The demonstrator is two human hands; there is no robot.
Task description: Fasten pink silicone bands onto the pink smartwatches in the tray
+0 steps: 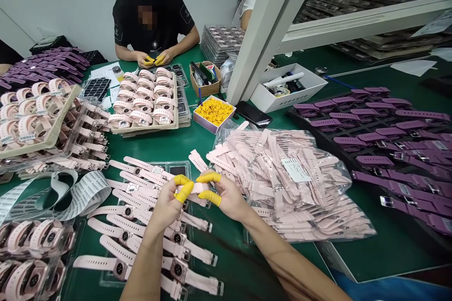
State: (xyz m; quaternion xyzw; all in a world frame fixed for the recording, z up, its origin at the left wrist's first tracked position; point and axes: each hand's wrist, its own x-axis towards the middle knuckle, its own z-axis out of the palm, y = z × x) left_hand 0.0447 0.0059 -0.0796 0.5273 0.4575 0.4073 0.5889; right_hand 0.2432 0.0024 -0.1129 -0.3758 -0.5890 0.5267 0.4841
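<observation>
Between both hands is a short, pale pink watch strap (195,189). My left hand (168,204), with yellow finger cots on its thumb and fingertip, pinches the strap's left end. From the right, my right hand (228,195) is closed on the other end, also in yellow finger cots. Whether a watch body is joined to the strap is hidden by my fingers. Under and left of the hands, pink-strapped watches (122,270) lie flat in rows on clear trays. A clear bag of loose pink straps (254,169) lies just right of my right hand.
Beyond the hands are a small box of yellow finger cots (214,112), a phone (253,114) and a tray of pink watches (144,99). Stacked watch trays (38,117) and a label roll (88,193) are left. Purple straps (399,188) lie right. A co-worker (153,23) sits opposite.
</observation>
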